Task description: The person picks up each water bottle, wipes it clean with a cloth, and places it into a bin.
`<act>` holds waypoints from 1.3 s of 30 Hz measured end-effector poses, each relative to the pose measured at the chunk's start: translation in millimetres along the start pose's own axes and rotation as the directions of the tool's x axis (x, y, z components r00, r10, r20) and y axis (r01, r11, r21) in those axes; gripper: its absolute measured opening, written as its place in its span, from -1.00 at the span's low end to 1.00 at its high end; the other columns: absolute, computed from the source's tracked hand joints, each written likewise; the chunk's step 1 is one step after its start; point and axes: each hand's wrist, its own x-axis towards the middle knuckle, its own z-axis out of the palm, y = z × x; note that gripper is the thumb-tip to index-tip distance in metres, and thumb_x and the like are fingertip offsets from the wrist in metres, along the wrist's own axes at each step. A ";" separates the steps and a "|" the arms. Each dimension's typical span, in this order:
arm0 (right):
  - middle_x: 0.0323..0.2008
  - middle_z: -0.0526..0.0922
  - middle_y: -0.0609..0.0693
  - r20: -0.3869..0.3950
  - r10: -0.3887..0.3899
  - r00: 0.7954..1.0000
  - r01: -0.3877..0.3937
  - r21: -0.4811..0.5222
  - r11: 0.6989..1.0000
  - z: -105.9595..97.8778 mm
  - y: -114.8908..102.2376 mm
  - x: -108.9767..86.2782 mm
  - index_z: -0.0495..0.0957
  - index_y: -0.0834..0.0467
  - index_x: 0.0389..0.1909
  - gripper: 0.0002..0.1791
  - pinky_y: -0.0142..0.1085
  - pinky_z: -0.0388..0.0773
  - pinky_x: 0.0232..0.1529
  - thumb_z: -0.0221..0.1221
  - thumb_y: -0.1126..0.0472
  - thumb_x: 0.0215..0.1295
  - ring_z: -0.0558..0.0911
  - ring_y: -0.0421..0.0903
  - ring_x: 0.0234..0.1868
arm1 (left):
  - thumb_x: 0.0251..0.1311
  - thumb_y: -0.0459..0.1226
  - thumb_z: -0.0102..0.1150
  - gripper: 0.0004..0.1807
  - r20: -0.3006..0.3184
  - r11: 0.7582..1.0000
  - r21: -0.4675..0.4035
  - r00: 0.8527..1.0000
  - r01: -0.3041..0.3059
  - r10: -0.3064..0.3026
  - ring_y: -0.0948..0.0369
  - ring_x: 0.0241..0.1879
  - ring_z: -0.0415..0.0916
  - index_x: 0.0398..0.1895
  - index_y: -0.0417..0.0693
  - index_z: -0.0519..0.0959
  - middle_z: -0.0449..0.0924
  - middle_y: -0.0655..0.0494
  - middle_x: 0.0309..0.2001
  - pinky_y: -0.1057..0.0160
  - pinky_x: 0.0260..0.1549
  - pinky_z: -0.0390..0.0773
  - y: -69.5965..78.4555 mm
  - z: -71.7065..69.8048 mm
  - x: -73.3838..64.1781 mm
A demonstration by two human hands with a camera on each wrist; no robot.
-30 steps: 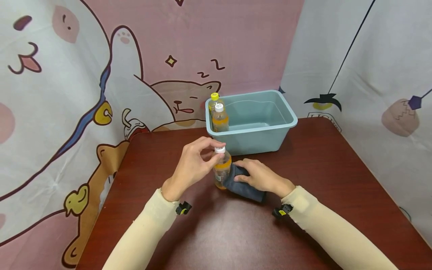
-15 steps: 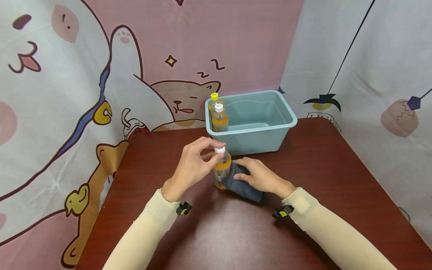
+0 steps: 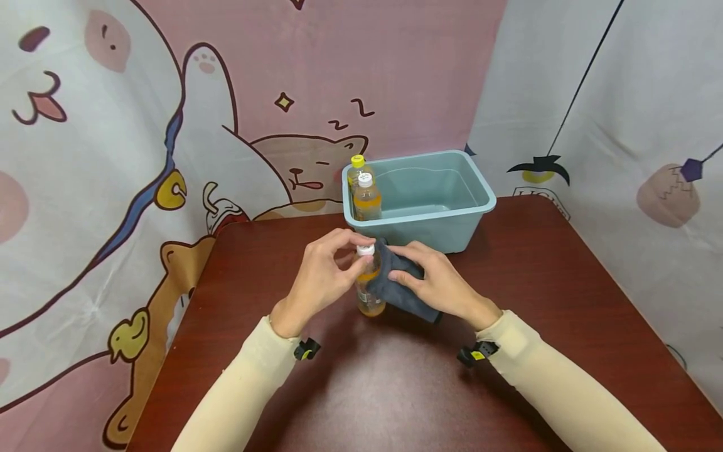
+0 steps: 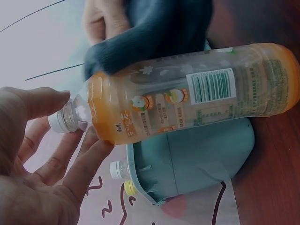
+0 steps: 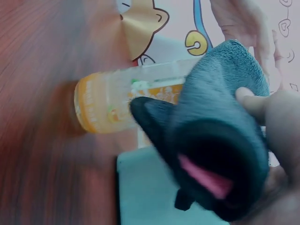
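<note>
A clear plastic bottle [image 3: 369, 302] with orange bands and a white cap stands upright on the table. My left hand [image 3: 326, 271] pinches it at the cap and neck between thumb and fingers; its printed label and barcode show in the left wrist view. From the right, my right hand [image 3: 439, 276] grips a folded dark grey cloth [image 3: 403, 290] and presses it against the bottle's upper side. In the right wrist view the cloth [image 5: 220, 108] covers the bottle's upper part, while the orange base [image 5: 91, 103] stays visible.
Behind the bottle stands a light blue plastic bin [image 3: 432, 235]. At its left end are a white-capped bottle [image 3: 368, 204] and a yellow-capped bottle [image 3: 358, 162]. A cartoon-printed curtain [image 3: 418, 75] hangs behind the dark red table [image 3: 271, 251].
My right hand has slid the cloth up the bottle, from its middle to near the neck. My left hand keeps its pinch on the cap in the same place.
</note>
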 end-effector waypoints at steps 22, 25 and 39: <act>0.23 0.79 -0.08 -0.107 0.011 0.994 0.002 0.124 0.992 -22.9 2.3 1.5 0.67 -0.17 0.60 -0.43 -0.34 0.57 0.01 0.46 0.10 0.67 0.70 -0.15 0.13 | 0.46 -0.39 0.59 -0.58 -0.026 1.000 0.019 1.000 0.019 -0.018 0.03 0.19 0.78 0.32 -0.10 0.79 0.63 -0.03 0.12 -0.10 0.26 0.86 -1.2 2.4 -1.7; 0.24 0.79 -0.09 -0.096 0.006 0.995 0.007 0.132 0.991 -24.0 5.2 1.4 0.67 -0.17 0.60 -0.43 -0.36 0.58 0.05 0.46 0.10 0.67 0.70 -0.14 0.15 | 0.46 -0.42 0.57 -0.54 -0.017 0.999 0.031 1.000 0.017 -0.017 0.04 0.21 0.78 0.38 -0.08 0.77 0.67 -0.02 0.17 -0.08 0.26 0.87 -2.6 -0.8 -3.4; 0.14 0.75 -0.08 -0.024 -0.049 0.999 0.051 0.107 0.993 -13.9 -3.4 11.9 0.67 -0.13 0.61 -0.43 -0.28 0.60 -0.13 0.46 0.07 0.67 0.66 -0.14 -0.02 | 0.48 -0.25 0.62 -0.58 0.003 0.995 0.094 1.000 -0.021 0.021 0.24 0.29 0.81 0.35 0.11 0.82 0.88 0.23 0.25 0.06 0.36 0.79 -2.9 -5.0 -2.7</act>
